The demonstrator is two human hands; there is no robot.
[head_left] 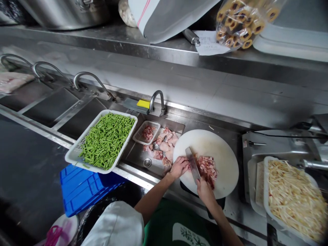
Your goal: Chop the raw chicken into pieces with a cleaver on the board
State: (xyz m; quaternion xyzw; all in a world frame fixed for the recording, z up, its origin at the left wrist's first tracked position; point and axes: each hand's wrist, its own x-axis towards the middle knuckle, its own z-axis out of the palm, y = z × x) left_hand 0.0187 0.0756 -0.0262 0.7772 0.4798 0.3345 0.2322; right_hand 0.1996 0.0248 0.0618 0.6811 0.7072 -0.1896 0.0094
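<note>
On a round white cutting board (pixel 225 160) lies a pile of chopped raw meat (pixel 208 168). My right hand (pixel 205 189) is wrapped round the handle of a cleaver (pixel 192 164), whose blade rests between the pile and my left hand. At the board's left edge, my left hand (pixel 179 167) has its fingers curled down on a piece of meat (pixel 189 166), mostly hidden beside the blade. Larger raw meat pieces (pixel 166 147) lie in the sink (pixel 133 153) left of the board, next to a small white basket (pixel 138 136) with meat bits.
A white basket (pixel 68 157) of cut green vegetables straddles the sinks. A curved faucet (pixel 161 99) rises behind. Bean sprouts (pixel 294 194) fill a tub at right. Blue crates (pixel 82 188) stand below left. A steel shelf (pixel 102 41) runs overhead, holding a pot (pixel 69 13).
</note>
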